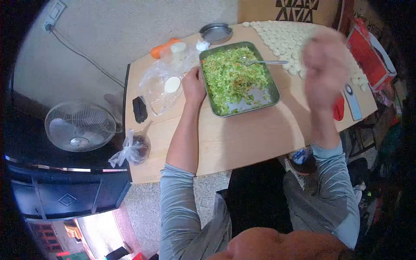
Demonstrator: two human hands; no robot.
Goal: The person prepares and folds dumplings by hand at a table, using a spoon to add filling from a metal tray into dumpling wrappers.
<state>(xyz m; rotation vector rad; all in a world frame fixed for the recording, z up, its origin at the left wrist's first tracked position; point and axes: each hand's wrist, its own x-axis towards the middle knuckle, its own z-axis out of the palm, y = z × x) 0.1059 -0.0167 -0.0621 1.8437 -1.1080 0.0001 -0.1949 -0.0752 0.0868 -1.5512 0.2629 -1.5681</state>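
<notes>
A rectangular metal tray (242,113) stands on the table, with chopped green vegetables (236,73) and orange bits heaped in it. A metal spoon (271,62) rests in the heap, its handle reaching over the tray's right rim. My left hand (193,85) is closed at the tray's left edge, gripping the rim. My right hand (325,65) is raised at the right, blurred by motion, near rows of small pale dough pieces (281,41). Its fingers are smeared, and whether it holds anything does not show.
On the wooden table (242,143) are a carrot (164,48), clear plastic bags (151,80), a white disc (172,84), a round metal pan (216,33), a black item (139,109) and a tied bag (138,149). A fan (80,128) stands left; a cardboard box (260,12) stands behind.
</notes>
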